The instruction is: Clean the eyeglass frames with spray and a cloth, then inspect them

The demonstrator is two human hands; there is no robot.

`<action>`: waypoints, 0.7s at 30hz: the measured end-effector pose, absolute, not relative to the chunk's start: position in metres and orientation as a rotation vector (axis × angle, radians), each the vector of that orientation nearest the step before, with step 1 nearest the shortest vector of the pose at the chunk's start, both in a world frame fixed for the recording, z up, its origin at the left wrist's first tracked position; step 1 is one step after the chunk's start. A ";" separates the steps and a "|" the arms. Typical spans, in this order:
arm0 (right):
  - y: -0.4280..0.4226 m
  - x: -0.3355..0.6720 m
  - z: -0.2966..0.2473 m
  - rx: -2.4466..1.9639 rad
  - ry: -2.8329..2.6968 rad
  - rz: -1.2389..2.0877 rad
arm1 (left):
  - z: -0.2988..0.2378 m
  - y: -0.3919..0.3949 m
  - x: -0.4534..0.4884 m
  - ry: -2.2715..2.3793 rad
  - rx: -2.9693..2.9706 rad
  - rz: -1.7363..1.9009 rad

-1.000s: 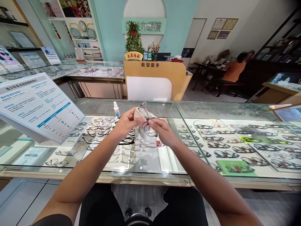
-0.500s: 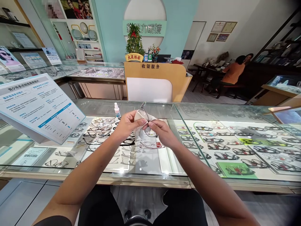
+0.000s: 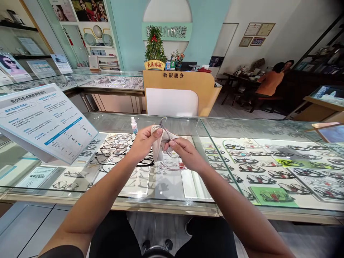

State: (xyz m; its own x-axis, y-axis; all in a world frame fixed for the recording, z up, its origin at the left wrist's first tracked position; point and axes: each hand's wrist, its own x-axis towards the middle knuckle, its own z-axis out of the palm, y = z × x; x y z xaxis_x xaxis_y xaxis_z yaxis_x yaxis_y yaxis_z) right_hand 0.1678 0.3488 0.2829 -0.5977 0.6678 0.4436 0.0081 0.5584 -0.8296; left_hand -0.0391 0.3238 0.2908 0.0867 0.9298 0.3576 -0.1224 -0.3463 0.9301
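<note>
My left hand (image 3: pixel 144 141) pinches a pale cloth (image 3: pixel 157 145) with its thumb on top, above the glass counter. A pair of thin-framed glasses (image 3: pixel 163 123) is held up against the cloth, its curved temple pointing away from me. Closed around the near side of these glasses and a corner of the cloth is my right hand (image 3: pixel 185 150). Fingers and cloth hide part of the frame. Beyond my left hand a small white bottle (image 3: pixel 134 125) stands upright on the counter.
Many spectacle frames (image 3: pixel 258 168) lie inside the glass display counter (image 3: pixel 172 200). A large printed card stand (image 3: pixel 48 122) leans on the left. Across the aisle is a wooden cashier desk (image 3: pixel 177 80) with a plant (image 3: pixel 155 46). A person in orange (image 3: pixel 271 83) sits far right.
My left thumb has shifted up and left on the cloth, which now hangs more openly and shows more of the glasses. The right hand keeps its grip nearly in place.
</note>
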 end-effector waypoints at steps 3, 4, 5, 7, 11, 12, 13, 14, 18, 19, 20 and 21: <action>0.348 0.169 0.282 -0.553 -1.937 1.097 | 0.289 0.328 -0.047 0.811 1.474 1.367; 0.348 0.169 0.282 -0.553 -1.917 1.119 | 0.289 0.329 -0.049 0.792 1.486 1.346; 0.349 0.169 0.282 -0.557 -1.896 1.144 | 0.290 0.329 -0.050 0.777 1.495 1.338; 0.350 0.170 0.281 -0.574 -1.857 1.198 | 0.292 0.329 -0.049 0.754 1.507 1.357; 0.350 0.167 0.279 -0.588 -1.878 1.216 | 0.294 0.322 -0.037 0.712 1.489 1.394; 0.349 0.165 0.279 -0.581 -1.904 1.208 | 0.294 0.320 -0.033 0.709 1.477 1.405; 0.348 0.164 0.278 -0.569 -1.928 1.197 | 0.293 0.318 -0.029 0.710 1.463 1.425; 0.347 0.162 0.277 -0.556 -1.948 1.188 | 0.293 0.316 -0.026 0.714 1.450 1.452; 0.343 0.159 0.277 -0.539 -1.984 1.158 | 0.294 0.311 -0.020 0.751 1.417 1.569; 0.343 0.159 0.278 -0.542 -1.983 1.148 | 0.295 0.312 -0.021 0.765 1.422 1.565; 0.343 0.160 0.279 -0.542 -1.974 1.143 | 0.296 0.313 -0.024 0.780 1.437 1.541; 0.343 0.161 0.280 -0.540 -1.957 1.143 | 0.298 0.314 -0.028 0.793 1.461 1.504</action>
State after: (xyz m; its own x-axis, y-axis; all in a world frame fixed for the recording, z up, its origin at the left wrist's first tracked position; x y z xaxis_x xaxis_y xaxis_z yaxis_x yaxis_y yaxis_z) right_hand 0.1606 0.3430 0.2803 -0.5978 0.6846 0.4172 -0.0270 0.5029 -0.8639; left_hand -0.0283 0.3140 0.2979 0.0672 0.8994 0.4320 -0.1521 -0.4187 0.8953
